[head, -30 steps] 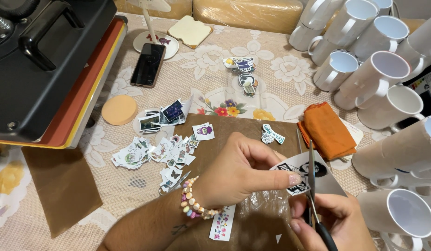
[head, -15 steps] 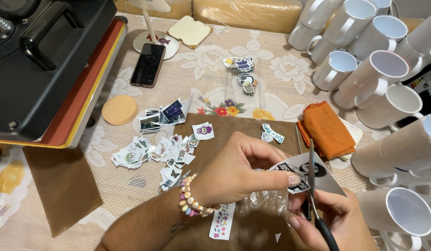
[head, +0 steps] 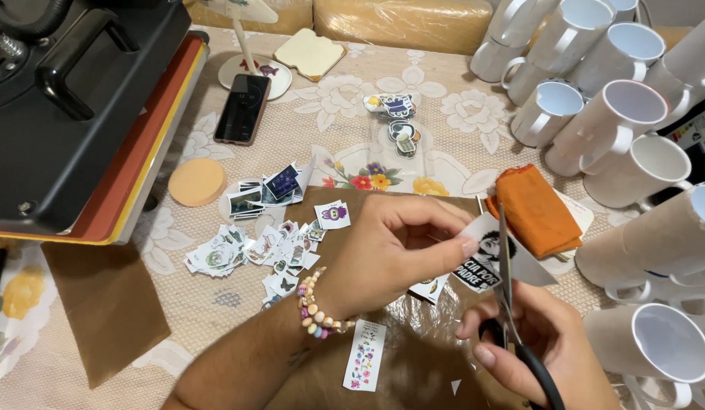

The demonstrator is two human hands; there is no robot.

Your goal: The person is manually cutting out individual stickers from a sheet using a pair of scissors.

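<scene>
My left hand (head: pixel 394 247), with a bead bracelet on the wrist, pinches a small printed paper cut-out (head: pixel 485 258) by its left edge. Black-handled scissors (head: pixel 510 304) sit in my right hand (head: pixel 539 345), blades pointing up and closing on the cut-out's right side. Both hands hover over a brown paper sheet (head: pixel 413 364) near the table's front edge. A narrow flower-printed strip (head: pixel 365 355) lies on that sheet below my left wrist.
A pile of cut paper pieces (head: pixel 257 247) lies left of my hands. A black heat press (head: pixel 71 106) fills the left. White mugs (head: pixel 618 114) crowd the right side. An orange cloth (head: pixel 535 209), a phone (head: pixel 243 108) and a round orange pad (head: pixel 197 181) lie on the floral tablecloth.
The scissors have cut slightly further up through the cut-out. My left hand has turned the paper a little; everything else is still.
</scene>
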